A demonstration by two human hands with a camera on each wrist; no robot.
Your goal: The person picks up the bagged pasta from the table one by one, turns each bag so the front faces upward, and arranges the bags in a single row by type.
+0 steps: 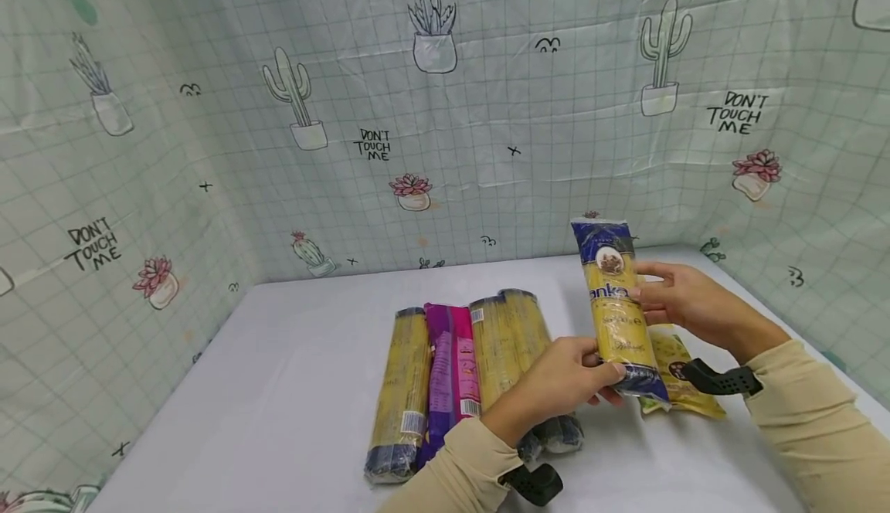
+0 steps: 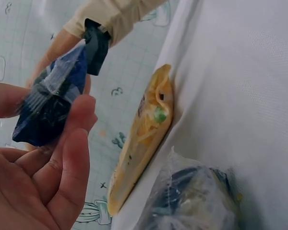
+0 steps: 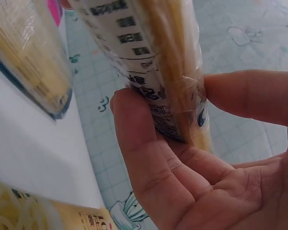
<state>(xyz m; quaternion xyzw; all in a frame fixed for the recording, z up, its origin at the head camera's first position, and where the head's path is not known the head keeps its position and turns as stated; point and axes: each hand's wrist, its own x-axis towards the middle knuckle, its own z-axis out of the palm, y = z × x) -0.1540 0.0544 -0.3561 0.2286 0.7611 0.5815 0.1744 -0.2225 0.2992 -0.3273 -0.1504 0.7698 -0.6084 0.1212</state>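
Observation:
Both hands hold up a spaghetti pack (image 1: pixel 612 320), yellow with dark blue ends, its printed front facing the head camera and its top leaning slightly left. My left hand (image 1: pixel 566 374) pinches the lower blue end between thumb and fingers; the left wrist view shows that crimped blue end (image 2: pixel 53 103) up close. Along the pack's right side, my right hand (image 1: pixel 684 304) grips it at mid-height. In the right wrist view, thumb and fingers wrap the clear film and printed back of the pack (image 3: pixel 168 62). A yellow pasta bag (image 1: pixel 684 382) lies behind and below, partly hidden.
Left of the hands, a row lies on the white table (image 1: pixel 278 389): a spaghetti pack (image 1: pixel 399 397), a pink and purple pack (image 1: pixel 462 358) and two more spaghetti packs (image 1: pixel 494 343) side by side. My left forearm covers their lower parts. A patterned cloth (image 1: pixel 487 111) hangs behind.

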